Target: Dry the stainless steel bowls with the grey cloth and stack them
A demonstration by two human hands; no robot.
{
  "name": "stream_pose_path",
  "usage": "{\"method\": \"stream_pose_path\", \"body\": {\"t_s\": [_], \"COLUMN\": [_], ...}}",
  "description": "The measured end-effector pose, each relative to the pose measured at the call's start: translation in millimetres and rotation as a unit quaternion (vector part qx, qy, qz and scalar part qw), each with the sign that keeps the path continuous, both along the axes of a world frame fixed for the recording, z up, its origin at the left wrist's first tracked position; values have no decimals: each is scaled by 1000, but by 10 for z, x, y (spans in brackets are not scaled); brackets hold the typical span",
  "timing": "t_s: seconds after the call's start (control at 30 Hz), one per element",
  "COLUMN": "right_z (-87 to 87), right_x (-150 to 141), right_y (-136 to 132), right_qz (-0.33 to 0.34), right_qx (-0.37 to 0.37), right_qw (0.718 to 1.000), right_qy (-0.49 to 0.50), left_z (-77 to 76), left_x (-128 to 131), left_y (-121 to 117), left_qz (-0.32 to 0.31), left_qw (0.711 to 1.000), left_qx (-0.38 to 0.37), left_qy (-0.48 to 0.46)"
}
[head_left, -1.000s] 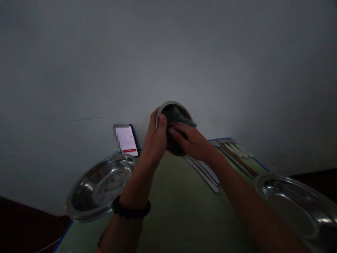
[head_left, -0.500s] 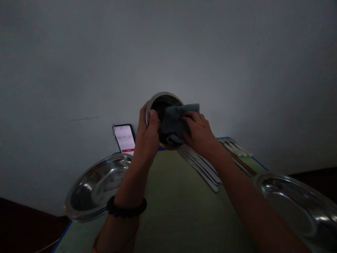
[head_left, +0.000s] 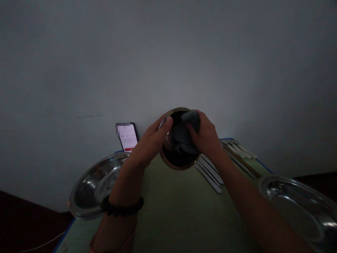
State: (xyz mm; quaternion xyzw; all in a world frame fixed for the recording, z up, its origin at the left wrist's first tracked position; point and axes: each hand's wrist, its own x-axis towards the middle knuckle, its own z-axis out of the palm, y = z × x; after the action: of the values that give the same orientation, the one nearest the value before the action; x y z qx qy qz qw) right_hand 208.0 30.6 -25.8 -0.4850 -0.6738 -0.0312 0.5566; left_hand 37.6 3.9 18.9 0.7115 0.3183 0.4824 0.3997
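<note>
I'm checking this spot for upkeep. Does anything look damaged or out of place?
A thin dark line marks the wall left of the phone, perhaps a crack or scratch; I can't tell which. The left metal dish seems to jut past the edge of the table. No spill shows.

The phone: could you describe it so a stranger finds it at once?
On the green table, find the left metal basin. Just beyond it, by the wall, is the phone: unlike its neighbours, it has a lit, pale screen with a red bar.
</note>
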Motion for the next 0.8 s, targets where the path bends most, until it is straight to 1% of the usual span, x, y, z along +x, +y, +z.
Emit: {"method": "stream_pose_path", "body": {"t_s": [0.1,0.2,0.33,0.4,0.43,0.5,0.53,0.57,0.6,0.67,0.7,0.73,0.77,0.8], "right_z": [66,88,79,74,69,50,33,11,-14,-71,-99,-123,-143,-158], "right_x": [8,-1,18,39,42,12,-28,-86,-156,-310,-375,-421,-443,-438], "right_y": [-61,-99,-91,-70,-58,-35,-26,-20,-16,-12,-9,-2,9,25], "right_qz": [22,48,60,64,62,53,62,87,128,246,287,313,324,323], "right_qx": [14,37,38,23,8,-47,-89,-139,-190,-272,-290,-302,-308,-310], "right_qw": [1000,997,995,996,998,995,987,969,942,864,831,806,793,790], "right_qy": [-18,-42,-64,-49,-25,64,122,184,245,344,377,401,414,419], "left_z": [11,29,25,24,27,41,48,53,54,41,30,19,10,6], "left_x": [-13,-24,-42,-36,-23,31,73,123,176,272,304,320,317,295], "left_y": [-26,-45,-14,6,8,-12,-33,-59,-86,-128,-139,-139,-130,-113], "left_qz": [-55,-61,-18,11,28,76,110,145,177,218,227,232,234,234], "left_qw": [998,997,999,999,998,993,987,978,967,945,939,937,938,943], "left_qx": [-28,-32,-21,-4,8,41,66,97,132,195,214,222,218,202], "left_qy": [19,19,-24,-52,-62,-83,-96,-112,-128,-148,-147,-141,-131,-120]}}
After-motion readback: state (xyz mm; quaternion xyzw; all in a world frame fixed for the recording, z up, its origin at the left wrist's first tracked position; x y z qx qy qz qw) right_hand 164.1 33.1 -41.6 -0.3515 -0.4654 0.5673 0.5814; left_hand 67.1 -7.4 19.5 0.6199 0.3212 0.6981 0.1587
